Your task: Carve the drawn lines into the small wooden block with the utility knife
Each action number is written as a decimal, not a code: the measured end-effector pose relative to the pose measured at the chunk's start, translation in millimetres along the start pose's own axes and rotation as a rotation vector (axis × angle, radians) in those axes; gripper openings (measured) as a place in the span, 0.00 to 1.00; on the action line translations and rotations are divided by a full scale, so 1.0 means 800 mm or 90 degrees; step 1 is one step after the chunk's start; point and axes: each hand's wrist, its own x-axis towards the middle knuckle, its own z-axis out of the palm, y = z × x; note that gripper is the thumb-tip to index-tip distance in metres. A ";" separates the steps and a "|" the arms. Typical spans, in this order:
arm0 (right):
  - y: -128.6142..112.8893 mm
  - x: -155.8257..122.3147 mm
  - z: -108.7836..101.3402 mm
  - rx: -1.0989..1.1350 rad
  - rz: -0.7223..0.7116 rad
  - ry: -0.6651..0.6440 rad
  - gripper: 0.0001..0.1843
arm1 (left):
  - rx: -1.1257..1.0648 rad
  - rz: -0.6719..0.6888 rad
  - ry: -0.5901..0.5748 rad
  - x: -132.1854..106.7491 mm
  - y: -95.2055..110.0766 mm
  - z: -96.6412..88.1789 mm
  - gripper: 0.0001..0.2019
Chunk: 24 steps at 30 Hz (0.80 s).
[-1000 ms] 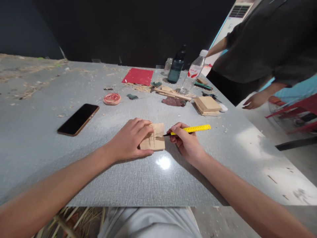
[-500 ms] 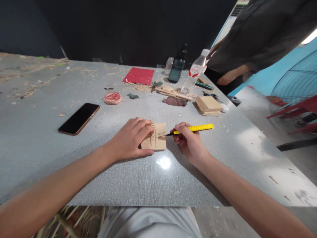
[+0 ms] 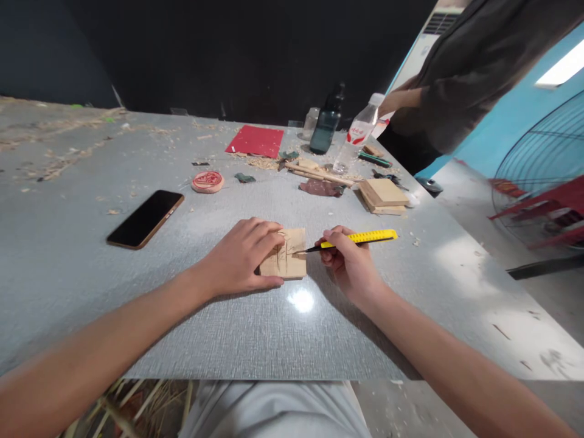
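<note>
A small square wooden block (image 3: 295,261) with dark lines marked or cut into its face lies flat on the grey table. My left hand (image 3: 249,252) grips its left side, fingers over the top and thumb along the near edge; part of the block is hidden beneath. In my right hand (image 3: 344,258) is a yellow utility knife (image 3: 374,236), held like a pen with its handle pointing right. The knife's thin dark tip reaches the right part of the block's face.
Left of my hands lies a phone (image 3: 146,219), with a red-printed round disc (image 3: 207,181) beyond it. Stacked wooden blocks (image 3: 383,193), a plastic bottle (image 3: 358,137), a dark bottle (image 3: 326,128) and red paper (image 3: 255,141) stand farther back among shavings. Another person (image 3: 438,97) stands at the right.
My hands and the block look almost unmoved; the knife has shifted very slightly right. The other person's lowered hand has moved up and left, toward the table's far corner.
</note>
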 end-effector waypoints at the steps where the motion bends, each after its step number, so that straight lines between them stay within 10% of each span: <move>1: 0.000 0.000 0.000 0.000 0.001 -0.001 0.17 | 0.000 0.001 0.001 0.000 0.000 0.000 0.31; 24: 0.001 0.005 -0.004 0.012 0.073 -0.034 0.16 | 0.012 0.009 0.009 0.000 0.001 0.001 0.30</move>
